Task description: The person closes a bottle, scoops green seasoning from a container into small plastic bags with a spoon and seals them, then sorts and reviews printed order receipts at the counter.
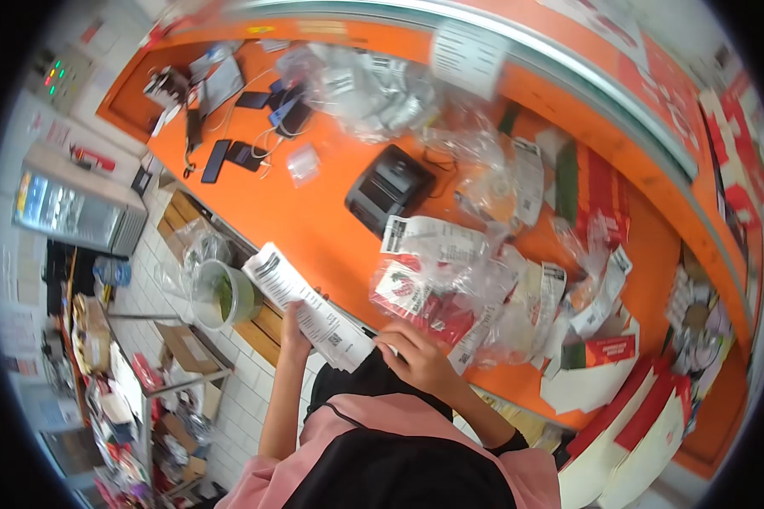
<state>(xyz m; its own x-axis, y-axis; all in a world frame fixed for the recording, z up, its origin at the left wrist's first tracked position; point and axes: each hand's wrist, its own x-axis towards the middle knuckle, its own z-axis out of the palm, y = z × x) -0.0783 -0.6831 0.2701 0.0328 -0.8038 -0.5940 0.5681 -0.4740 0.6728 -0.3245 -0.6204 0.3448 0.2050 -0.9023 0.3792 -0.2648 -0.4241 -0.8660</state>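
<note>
My left hand point(294, 332) is closed on a long strip of printed receipts point(335, 329), which look stacked, in front of the counter's near edge. The strip slants from upper left to lower right, with small print and a square code near its lower end. At that lower end is my right hand point(417, 363), its fingers bent and pressed together. A small dark tip shows by its fingertips, but what they hold is unclear. Beyond that hand lie clear plastic bags point(462, 284) holding red and white packages, with receipts attached.
On the orange counter point(314, 225) stands a black receipt printer point(390, 188). Several phones point(216, 161) and cables lie at the far left. More bagged packages point(373, 93) lie along the back. A clear tub point(221, 294) stands on a wooden bench to the left.
</note>
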